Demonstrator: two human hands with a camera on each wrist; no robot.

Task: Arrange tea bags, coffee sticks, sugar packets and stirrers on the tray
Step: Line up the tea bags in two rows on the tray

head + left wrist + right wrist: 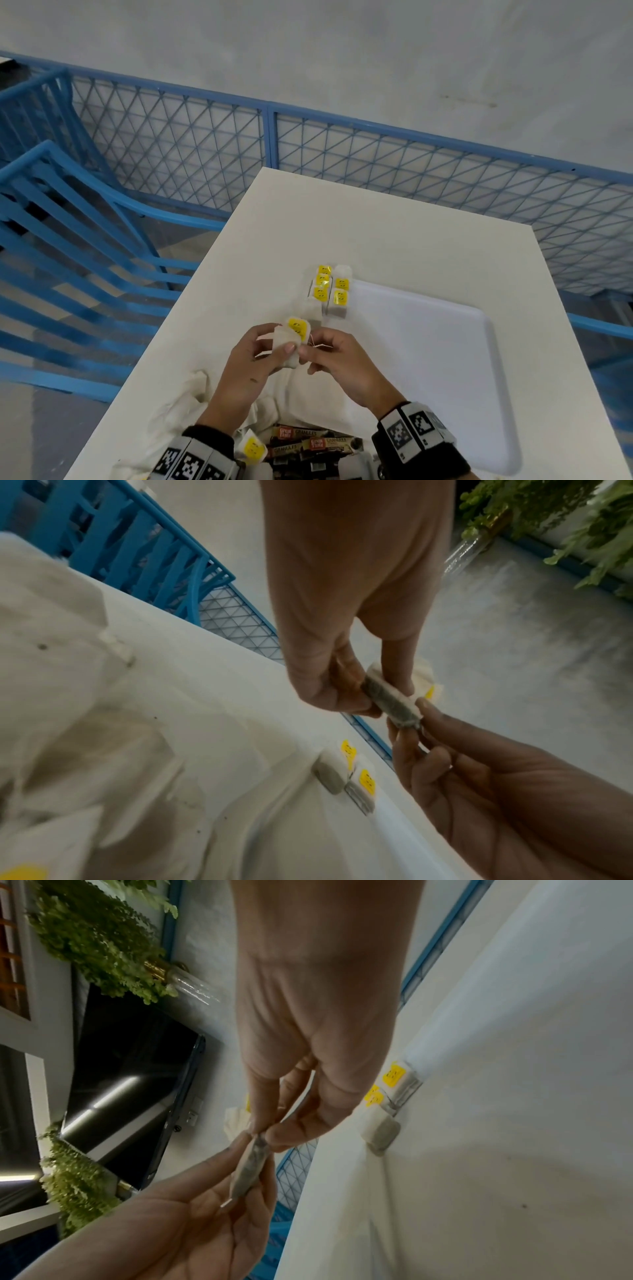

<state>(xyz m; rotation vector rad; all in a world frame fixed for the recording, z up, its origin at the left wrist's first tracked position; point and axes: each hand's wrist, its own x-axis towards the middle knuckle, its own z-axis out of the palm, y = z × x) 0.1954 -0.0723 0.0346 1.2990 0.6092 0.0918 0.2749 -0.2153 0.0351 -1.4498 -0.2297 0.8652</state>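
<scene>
- While the tea bag [290, 342] hangs above the table [394, 240], held between both hands, its string wants tucking flat first.
- The left hand [251, 368] grips the pouch; the right hand [337, 359] pinches its near edge and thread.
- Best set it beside the tea bag row [330, 291] at the tray [486, 377] corner, tag up.
- Coffee sticks [315, 445] wait in the cloth bag [178, 411].

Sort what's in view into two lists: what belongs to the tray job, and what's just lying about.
Belongs to the job:
- tea bag held between left hand and right hand
- tea bags in rows at the tray's far left corner
- white tray
- coffee sticks
- loose tea bag near the left wrist

Just lying about:
- cloth bag
- blue chairs
- blue mesh fence
</scene>
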